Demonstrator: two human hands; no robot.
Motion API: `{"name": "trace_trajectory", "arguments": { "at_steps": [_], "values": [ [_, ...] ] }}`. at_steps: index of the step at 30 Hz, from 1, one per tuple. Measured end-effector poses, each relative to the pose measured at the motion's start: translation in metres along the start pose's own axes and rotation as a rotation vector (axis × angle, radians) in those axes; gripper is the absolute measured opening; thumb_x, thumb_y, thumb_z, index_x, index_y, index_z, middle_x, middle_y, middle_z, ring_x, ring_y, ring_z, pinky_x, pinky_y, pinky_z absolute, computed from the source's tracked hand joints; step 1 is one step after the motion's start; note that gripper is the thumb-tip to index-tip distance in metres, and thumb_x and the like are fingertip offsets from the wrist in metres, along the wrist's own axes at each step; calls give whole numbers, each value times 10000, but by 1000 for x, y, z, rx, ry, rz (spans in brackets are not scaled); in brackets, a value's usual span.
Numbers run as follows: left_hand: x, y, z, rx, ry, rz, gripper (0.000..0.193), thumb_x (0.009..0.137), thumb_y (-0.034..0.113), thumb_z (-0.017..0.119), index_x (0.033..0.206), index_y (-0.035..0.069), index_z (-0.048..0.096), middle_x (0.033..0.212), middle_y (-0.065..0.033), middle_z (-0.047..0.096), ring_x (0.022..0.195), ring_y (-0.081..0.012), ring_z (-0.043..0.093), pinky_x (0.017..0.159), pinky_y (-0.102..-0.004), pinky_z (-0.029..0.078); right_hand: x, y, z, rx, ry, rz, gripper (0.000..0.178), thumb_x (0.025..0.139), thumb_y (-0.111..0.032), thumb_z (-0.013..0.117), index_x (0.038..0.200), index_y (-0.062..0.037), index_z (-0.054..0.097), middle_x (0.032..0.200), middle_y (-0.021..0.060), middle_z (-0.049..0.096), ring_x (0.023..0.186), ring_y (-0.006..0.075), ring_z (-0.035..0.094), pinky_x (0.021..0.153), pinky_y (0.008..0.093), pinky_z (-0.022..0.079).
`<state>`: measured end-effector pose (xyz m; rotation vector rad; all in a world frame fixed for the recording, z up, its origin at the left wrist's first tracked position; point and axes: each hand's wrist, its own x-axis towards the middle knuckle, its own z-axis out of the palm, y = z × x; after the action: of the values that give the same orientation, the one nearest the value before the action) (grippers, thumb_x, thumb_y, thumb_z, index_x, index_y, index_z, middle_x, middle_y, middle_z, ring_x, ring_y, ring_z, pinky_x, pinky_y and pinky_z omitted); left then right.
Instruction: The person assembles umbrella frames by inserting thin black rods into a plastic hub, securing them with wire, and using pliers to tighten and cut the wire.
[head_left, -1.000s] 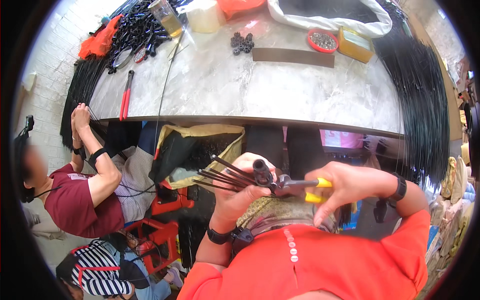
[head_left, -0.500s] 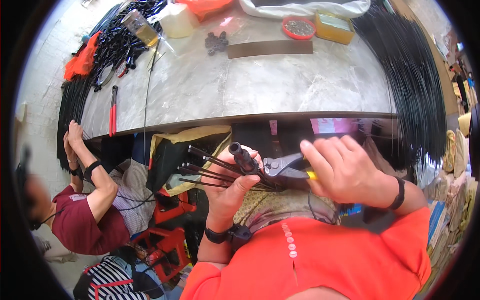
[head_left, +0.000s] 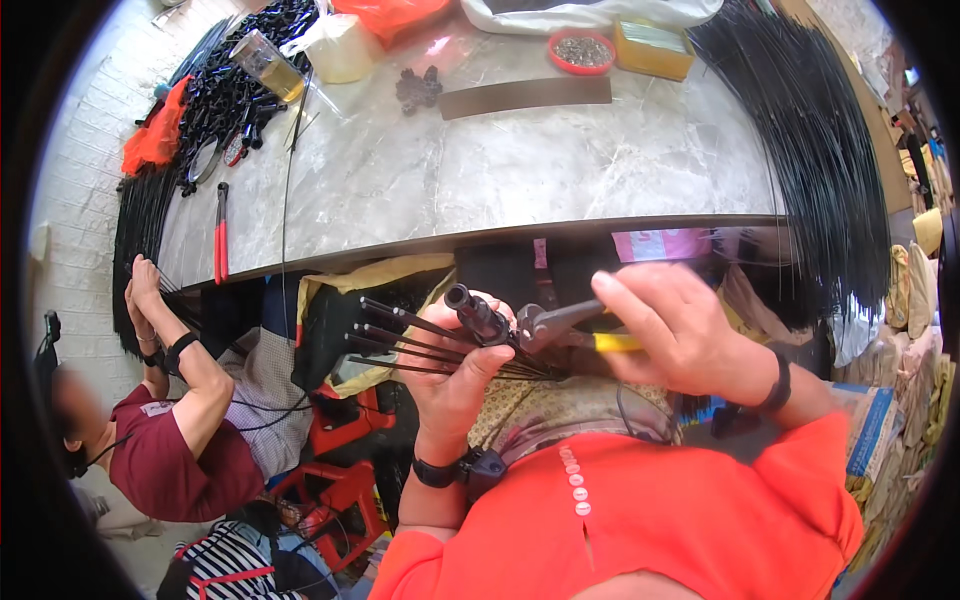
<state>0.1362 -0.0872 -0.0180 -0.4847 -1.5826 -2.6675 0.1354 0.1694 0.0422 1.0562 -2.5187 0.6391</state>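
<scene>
Before the tabletop, the black hub is pinched by the left hand, thin black rods being gathered leftward in the same grip, presumably so that its right side is exposed to the pliers, which are gripped by the right hand.

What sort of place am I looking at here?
Probably a small workshop: a bundle of thin black rods lies over one end of the table, a red dish holds small metal bits, and the person's right hand grips yellow-handled pliers.
</scene>
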Motion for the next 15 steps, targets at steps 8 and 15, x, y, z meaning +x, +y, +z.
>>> {"name": "trace_trajectory", "arguments": {
  "at_steps": [8, 15],
  "values": [
    [7, 3, 12, 25, -64, 7, 448, 788, -94, 751, 1179, 40, 578, 1076, -167, 610, 949, -259, 643, 812, -390, 555, -13, -23, -19, 439, -401, 414, 385, 826, -208, 765, 1066, 28, 578, 884, 143, 638, 713, 211, 619, 596, 319, 481],
    [13, -1, 9, -42, -151, -49, 414, 770, -97, 747, 1148, -3, 607, 1052, -164, 609, 907, -240, 644, 783, -370, 557, -18, -1, -9, 1498, -919, 928, 411, 794, -208, 841, 1022, -3, 567, 745, 37, 668, 593, 100, 647, 519, 238, 492]
  ]
}}
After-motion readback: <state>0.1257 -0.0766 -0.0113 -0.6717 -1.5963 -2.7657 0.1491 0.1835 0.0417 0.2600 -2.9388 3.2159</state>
